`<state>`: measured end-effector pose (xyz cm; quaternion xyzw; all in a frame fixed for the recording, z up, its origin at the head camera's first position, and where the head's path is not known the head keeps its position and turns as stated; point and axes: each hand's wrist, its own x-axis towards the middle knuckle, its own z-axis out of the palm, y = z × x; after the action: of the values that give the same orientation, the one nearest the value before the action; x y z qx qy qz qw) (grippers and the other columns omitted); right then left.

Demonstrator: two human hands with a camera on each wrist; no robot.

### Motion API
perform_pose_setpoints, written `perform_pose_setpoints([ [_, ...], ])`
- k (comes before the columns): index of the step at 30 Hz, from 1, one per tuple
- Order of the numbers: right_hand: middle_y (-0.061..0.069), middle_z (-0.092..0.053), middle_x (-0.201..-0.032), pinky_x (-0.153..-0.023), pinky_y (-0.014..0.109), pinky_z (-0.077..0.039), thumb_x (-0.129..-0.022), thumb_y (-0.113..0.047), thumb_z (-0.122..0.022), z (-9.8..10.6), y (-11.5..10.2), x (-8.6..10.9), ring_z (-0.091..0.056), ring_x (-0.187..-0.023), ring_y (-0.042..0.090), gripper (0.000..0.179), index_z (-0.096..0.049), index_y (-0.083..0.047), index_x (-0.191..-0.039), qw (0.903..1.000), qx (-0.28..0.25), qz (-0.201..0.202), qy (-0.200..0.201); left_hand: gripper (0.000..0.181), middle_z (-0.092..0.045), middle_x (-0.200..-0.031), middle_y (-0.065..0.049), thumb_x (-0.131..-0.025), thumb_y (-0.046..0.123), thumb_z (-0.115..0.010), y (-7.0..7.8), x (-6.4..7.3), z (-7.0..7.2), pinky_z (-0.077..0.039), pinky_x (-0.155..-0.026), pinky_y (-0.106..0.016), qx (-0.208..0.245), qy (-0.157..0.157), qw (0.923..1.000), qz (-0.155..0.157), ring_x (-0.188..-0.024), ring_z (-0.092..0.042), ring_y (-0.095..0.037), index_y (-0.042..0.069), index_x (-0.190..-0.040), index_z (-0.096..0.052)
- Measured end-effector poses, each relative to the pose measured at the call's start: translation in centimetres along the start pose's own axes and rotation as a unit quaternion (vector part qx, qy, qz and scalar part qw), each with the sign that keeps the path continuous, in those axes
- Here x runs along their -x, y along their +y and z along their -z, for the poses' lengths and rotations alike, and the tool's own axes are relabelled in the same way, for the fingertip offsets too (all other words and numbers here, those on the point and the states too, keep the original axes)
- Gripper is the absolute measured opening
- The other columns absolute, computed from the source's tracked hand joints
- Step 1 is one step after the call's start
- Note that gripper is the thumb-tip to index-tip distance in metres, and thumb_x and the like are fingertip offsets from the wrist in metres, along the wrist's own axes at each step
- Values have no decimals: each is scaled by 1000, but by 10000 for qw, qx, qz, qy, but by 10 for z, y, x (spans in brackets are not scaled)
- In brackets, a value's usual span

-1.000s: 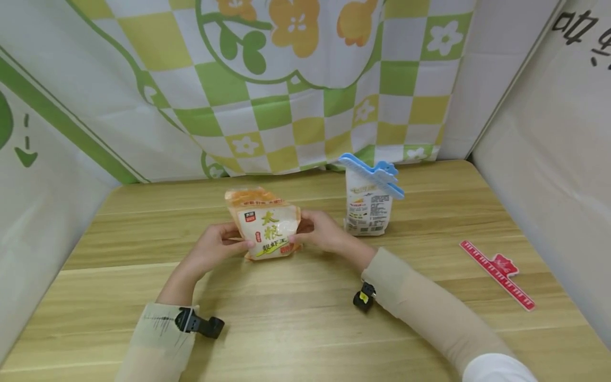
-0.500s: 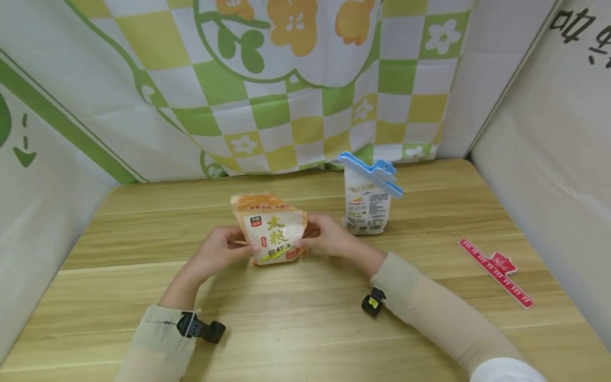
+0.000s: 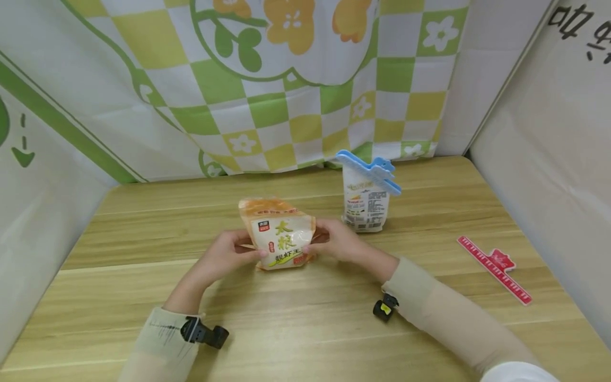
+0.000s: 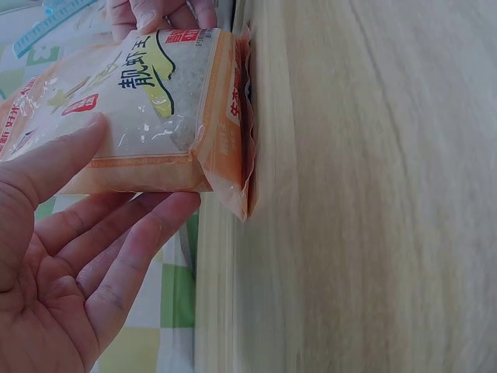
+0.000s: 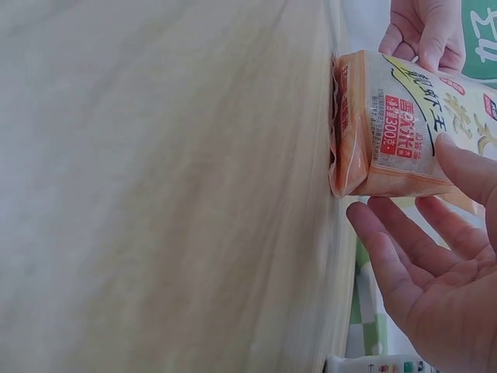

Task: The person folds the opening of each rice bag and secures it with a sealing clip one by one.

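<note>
We are seeing the orange-and-white bag [image 3: 285, 233] standing near the middle of the bench [image 3: 296, 323], its printed front facing the person and its lower seal apparently meeting the wood. Both hands are on it: the left hand [image 3: 224, 257] is pinching the left side, thumb lying on the front and fingers reaching round behind, while the right hand [image 3: 340, 241] is pinching the right side in the same manner.

Beyond the right hand, a white packet [image 3: 364, 207] is standing upright, a blue clip [image 3: 367, 170] slanting across its top. We are counting that packet as finished, since its clip is already in place. A red clip [image 3: 494, 269] is lying loose on the bench over to the right, well apart from both bags.

We are judging the work to be about half done: the orange-and-white bag is showing no clip, so closing its top is seeming the part left. Its upper edge is sloping down towards the right; whether that edge is folded, cut or sealed, we are not managing to tell.
</note>
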<state>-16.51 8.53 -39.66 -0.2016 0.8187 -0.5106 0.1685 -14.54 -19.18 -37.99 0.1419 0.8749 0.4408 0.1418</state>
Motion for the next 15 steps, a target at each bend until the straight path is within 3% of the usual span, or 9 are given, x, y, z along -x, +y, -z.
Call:
perform_pose_setpoints([
  [15,17,-70,-112,-89,32,-57,-85,-8,-77,8,8,25,-69,-100,27,49,-60,2,-129,9999,-41,165,14,40,-70,-115,-23,-91,19,-74,8,-1,-16,-59,-81,-32,275,-261,9991,-195,-94,-72,-27,-6,-121,-65],
])
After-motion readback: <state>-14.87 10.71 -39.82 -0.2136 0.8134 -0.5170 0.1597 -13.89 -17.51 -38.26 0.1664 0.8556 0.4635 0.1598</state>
